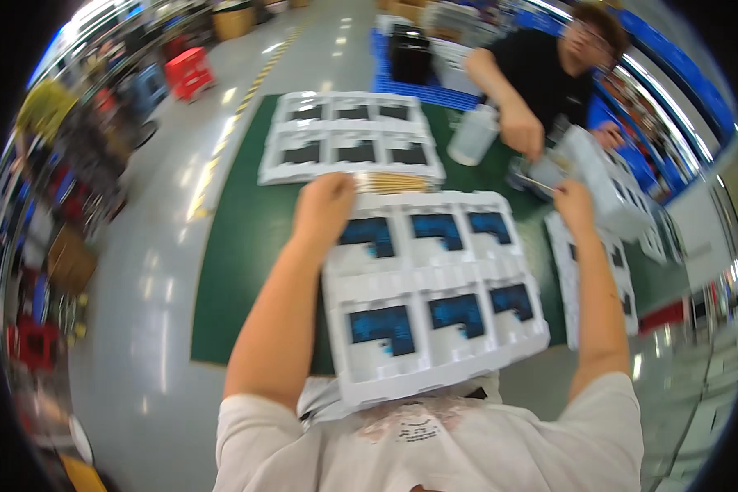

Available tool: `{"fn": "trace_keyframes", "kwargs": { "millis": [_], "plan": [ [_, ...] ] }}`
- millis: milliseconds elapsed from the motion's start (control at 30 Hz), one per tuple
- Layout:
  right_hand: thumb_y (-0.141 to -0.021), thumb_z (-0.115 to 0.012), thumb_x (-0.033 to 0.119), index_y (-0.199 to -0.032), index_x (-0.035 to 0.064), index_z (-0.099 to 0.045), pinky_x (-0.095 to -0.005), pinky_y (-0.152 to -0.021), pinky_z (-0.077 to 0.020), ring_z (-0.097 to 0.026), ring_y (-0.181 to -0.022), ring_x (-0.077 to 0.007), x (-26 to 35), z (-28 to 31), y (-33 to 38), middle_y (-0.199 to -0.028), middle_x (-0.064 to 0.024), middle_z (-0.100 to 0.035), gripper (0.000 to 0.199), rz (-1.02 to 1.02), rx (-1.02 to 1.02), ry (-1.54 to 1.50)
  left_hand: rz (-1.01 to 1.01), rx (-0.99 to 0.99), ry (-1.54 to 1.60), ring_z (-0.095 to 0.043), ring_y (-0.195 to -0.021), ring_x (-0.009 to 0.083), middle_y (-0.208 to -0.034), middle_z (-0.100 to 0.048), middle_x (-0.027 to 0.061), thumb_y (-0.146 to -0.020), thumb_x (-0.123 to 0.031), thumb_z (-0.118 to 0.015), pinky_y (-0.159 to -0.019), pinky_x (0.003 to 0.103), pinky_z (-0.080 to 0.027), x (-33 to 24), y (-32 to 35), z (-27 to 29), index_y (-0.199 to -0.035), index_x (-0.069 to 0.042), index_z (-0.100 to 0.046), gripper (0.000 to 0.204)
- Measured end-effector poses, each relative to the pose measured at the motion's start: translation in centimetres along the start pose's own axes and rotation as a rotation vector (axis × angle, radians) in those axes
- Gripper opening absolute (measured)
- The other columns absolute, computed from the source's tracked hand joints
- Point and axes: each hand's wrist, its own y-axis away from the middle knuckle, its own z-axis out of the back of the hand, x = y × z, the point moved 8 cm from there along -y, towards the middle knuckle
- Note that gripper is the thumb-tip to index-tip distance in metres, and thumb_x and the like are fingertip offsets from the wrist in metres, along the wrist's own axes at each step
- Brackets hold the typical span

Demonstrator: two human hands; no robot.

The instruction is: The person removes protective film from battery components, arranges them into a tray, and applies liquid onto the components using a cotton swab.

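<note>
My left hand [328, 197] is closed beside the far left corner of the near white tray [414, 283]; what its fingers hold, if anything, is hidden. Right by it lies a bundle of cotton swabs [395, 182] with pale wooden sticks. In the near tray sit several dark blue flat panels [455, 315], each in its own recess. Out to the right, my right hand [574, 205] pinches a thin stick [541, 184], seemingly a cotton swab. Its far end points at a small container [526, 174], blurred and partly hidden.
A second white tray [271, 164] with dark panels lies at the far side of the green table [230, 279]. Near a co-worker's hand [523, 135] stands a translucent bottle [473, 135]. More white trays [586, 287] stand at the right. A red stool [189, 74] is on the floor.
</note>
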Motion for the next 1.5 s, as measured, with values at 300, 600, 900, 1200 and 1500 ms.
{"fn": "trace_keyframes", "kwargs": {
  "millis": [300,600,900,1200,1500],
  "plan": [
    [-0.082,-0.057,0.017,-0.084,0.0035,-0.068,-0.0453,-0.072,-0.0498,-0.063,-0.08,-0.0378,1.6,2.6,4.6,-0.08,-0.0186,-0.066,0.017,-0.148,-0.188,-0.093,0.014,0.073,0.046,-0.06,-0.076,0.0185,-0.085,-0.066,0.0121,-0.09,-0.022,-0.059,-0.074,0.03,-0.047,-1.9,0.1,-0.9,-0.097,0.003,-0.066,0.027],
    [-0.083,-0.057,0.016,-0.082,0.0026,-0.067,-0.0455,-0.071,-0.049,-0.063,-0.079,-0.0384,2.1,3.0,4.6,-0.08,-0.0192,-0.065,0.017,-0.094,-0.216,-0.12,0.082,0.071,0.047,-0.06,-0.077,0.0172,-0.087,-0.066,0.0099,-0.091,-0.021,-0.058,-0.075,0.03,-0.047,-1.4,0.4,-0.6,-0.098,0.003,-0.066,0.026],
    [-0.079,-0.06,0.016,-0.082,0.0012,-0.067,-0.0442,-0.068,-0.0496,-0.064,-0.075,-0.0371,1.4,2.5,1.6,-0.077,-0.0192,-0.065,0.017,-0.065,-0.091,0.008,-0.002,0.054,0.02,-0.061,-0.083,0.0315,-0.09,-0.065,0.0172,-0.089,-0.022,-0.057,-0.077,0.036,-0.047,-1.2,0.2,-0.5,-0.096,0.001,-0.066,0.026],
    [-0.077,-0.06,0.017,-0.081,0.0034,-0.068,-0.0448,-0.068,-0.0495,-0.063,-0.076,-0.0372,1.7,2.2,-1.2,-0.079,-0.0189,-0.066,0.017,-0.066,-0.037,0.184,0.044,0.083,0.029,-0.06,-0.083,0.0301,-0.091,-0.065,0.0165,-0.09,-0.02,-0.056,-0.077,0.036,-0.046,-1.4,0.1,-0.6,-0.097,0.003,-0.065,0.026],
    [-0.076,-0.055,0.017,-0.077,0.0,-0.066,-0.0459,-0.07,-0.0487,-0.062,-0.079,-0.0398,2.4,-0.4,-3.3,-0.079,-0.0234,-0.064,0.02,-0.004,0.038,0.117,0.011,0.039,-0.004,-0.061,-0.081,0.0317,-0.087,-0.065,0.0184,-0.089,-0.019,-0.056,-0.074,0.037,-0.047,-0.7,-0.1,0.0,-0.093,0.001,-0.066,0.023]
  ]
}}
